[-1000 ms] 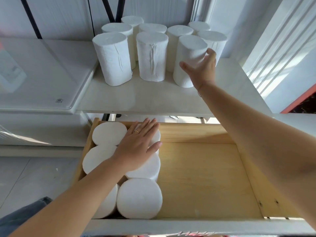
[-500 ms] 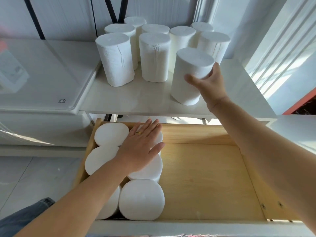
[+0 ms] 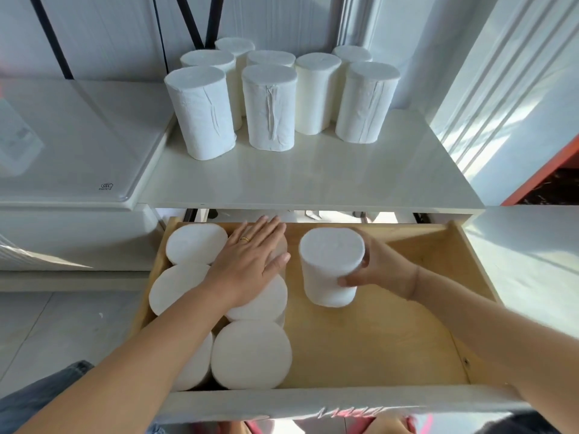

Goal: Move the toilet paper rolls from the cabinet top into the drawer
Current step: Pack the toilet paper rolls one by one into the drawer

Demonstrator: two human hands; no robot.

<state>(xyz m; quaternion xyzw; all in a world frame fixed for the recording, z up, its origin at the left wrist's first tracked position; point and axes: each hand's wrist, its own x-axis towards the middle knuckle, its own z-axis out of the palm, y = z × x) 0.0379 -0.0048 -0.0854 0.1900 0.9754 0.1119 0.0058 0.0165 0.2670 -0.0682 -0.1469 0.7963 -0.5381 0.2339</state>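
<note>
- The drawer (image 3: 470, 264) is pulled out below the front edge of the cabinet top (image 3: 313, 180). Its left side is filled by packed rolls (image 3: 250, 355) in two columns, and bare wood runs from them to the right wall and the front panel.
- The right hand (image 3: 380, 270) grips the held roll (image 3: 330, 264) from its right side, fingers curled round it and thumb low on the near face. The roll is inside the drawer near the back wall, with a narrow gap to the packed columns.
- The left hand (image 3: 247, 267) lies flat with straight fingers on the tops of the rear packed rolls, holding nothing.
- The held roll stands upright with its long axis vertical and a flat end facing up. I cannot tell whether its base touches the floor.
- It is plain white, with a soft surface and no visible core hole.
- Eight more rolls (image 3: 269, 108) stand upright, clustered at the back of the cabinet top.
</note>
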